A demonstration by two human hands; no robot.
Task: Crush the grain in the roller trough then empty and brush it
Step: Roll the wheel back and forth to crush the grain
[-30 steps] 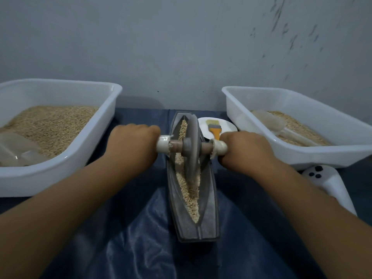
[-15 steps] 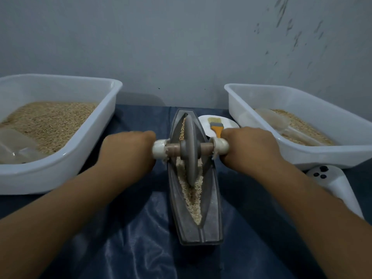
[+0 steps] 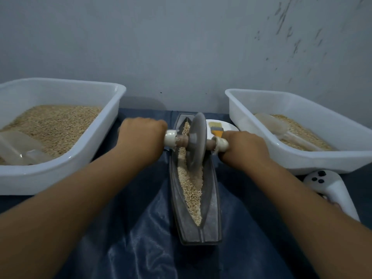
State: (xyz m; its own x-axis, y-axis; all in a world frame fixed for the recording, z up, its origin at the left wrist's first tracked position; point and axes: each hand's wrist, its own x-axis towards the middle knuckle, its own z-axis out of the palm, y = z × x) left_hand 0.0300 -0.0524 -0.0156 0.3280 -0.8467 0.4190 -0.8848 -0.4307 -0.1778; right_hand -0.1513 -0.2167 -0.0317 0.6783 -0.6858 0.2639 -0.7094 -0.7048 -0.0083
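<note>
— Wheel [image 3: 197, 140] now sits nearer the far end of the trough [image 3: 196, 178] than half a second back; both hands went forward with it.

— Grip? Left hand [image 3: 142, 135] fingers curled round the white axle end, right hand [image 3: 244, 147] the same on its side. Disc upright in the groove.

— Grain [image 3: 191, 190]: pale, coarse, lying along the narrow boat-shaped groove, mostly on the near side of the disc. Trough grey, dusty, lying on a shiny dark-blue cloth [image 3: 141, 228] over the surface.

— Around it: white plastic tub [image 3: 96, 141] at left, holding grain and a clear scoop; white tub [image 3: 302, 160] at right, likewise. Orange-handled brush [image 3: 216, 129] on a white plate beyond the right hand, partly hidden by it. White controller [image 3: 330, 188] near the right forearm.
</note>
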